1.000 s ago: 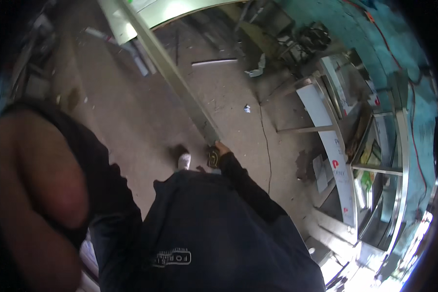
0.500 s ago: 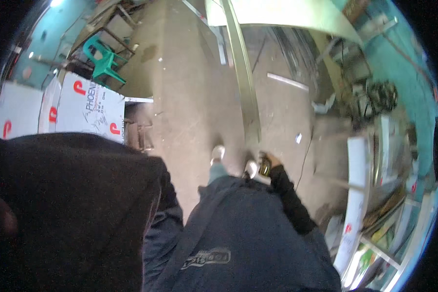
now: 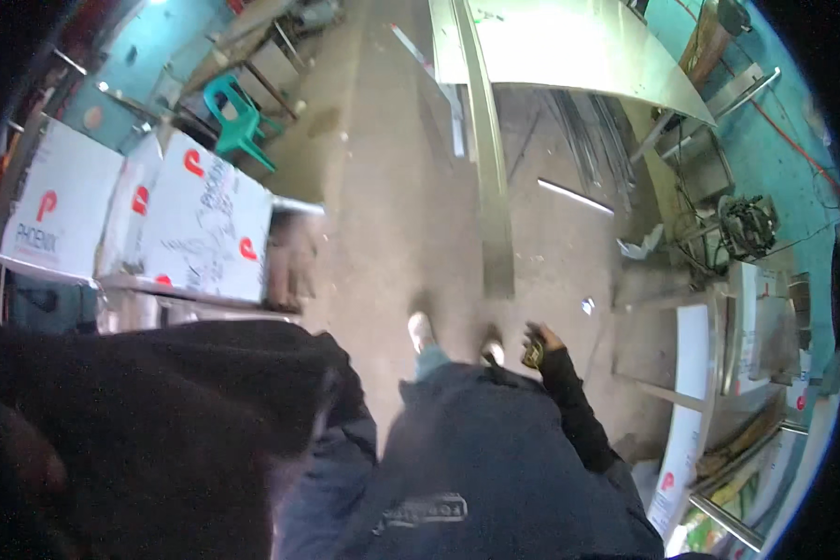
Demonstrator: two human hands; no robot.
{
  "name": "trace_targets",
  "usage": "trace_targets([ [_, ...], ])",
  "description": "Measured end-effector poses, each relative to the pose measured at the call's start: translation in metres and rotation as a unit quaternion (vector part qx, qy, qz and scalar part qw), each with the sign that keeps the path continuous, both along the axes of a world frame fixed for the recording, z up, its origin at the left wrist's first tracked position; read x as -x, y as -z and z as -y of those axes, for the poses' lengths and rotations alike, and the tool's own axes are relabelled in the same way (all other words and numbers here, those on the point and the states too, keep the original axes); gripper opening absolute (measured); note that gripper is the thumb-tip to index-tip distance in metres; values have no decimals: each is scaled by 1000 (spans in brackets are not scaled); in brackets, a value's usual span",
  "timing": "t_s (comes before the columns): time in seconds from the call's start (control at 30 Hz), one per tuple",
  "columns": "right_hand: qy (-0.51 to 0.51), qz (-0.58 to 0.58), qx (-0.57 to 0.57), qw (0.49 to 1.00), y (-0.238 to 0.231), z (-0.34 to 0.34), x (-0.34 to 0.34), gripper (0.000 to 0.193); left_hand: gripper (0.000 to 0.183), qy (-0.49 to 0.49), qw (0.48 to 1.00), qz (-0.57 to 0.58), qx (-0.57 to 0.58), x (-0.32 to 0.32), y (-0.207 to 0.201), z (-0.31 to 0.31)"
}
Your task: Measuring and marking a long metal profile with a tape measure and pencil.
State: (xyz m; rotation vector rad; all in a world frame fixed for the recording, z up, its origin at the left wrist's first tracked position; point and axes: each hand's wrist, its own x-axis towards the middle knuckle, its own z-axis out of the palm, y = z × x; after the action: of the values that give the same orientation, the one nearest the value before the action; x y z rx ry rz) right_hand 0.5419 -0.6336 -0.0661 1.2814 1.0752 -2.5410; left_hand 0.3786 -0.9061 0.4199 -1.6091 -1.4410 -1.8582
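My right hand [image 3: 553,337] hangs low beside my right thigh, its fingers closed around a small rounded black-and-yellow tape measure [image 3: 533,354]. Ahead of it, the near end of a long, narrow metal strip [image 3: 491,168] points toward me; the strip's far part lies over a bright sheet-topped table [image 3: 579,47]. A black sleeve [image 3: 177,401] fills the lower left, close to the camera. My left hand cannot be made out there.
White cartons with red marks [image 3: 205,219] stand at left, near a green plastic chair [image 3: 240,121]. A thin metal bar [image 3: 576,196] lies on the floor. At right are a dark motor-like machine [image 3: 749,227], a metal frame [image 3: 663,394] and a long white panel [image 3: 685,392].
The surroundings have shifted right and somewhat down in view, showing more of the cartons at left. My feet have changed position. My right hand still holds the tape measure.
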Motion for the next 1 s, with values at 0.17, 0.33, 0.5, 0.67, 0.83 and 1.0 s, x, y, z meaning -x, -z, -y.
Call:
trace_targets([
  [0.17,-7,-69,-59,996,15,-9,5,43,22,-3,1000,-8,-10,-1,3,-4],
  [0.33,-56,-44,-97,993,24,-21,12,39,21,-14,1000,-12,-4,8,-2,-15],
  [0.5,-53,43,-91,993,24,-32,27,40,20,-33,999,-6,-23,13,1,-25],
  [0.67,5,-95,-23,995,9,-37,20,45,20,-181,977,53,-102,43,19,-41],
  [0.83,8,-42,-24,999,1,-52,35,44,25,-350,869,237,258,109,219,-103],
  [1.0,-8,-40,-56,998,-9,-62,36,43,34,-192,604,488,601,97,484,-110],
])
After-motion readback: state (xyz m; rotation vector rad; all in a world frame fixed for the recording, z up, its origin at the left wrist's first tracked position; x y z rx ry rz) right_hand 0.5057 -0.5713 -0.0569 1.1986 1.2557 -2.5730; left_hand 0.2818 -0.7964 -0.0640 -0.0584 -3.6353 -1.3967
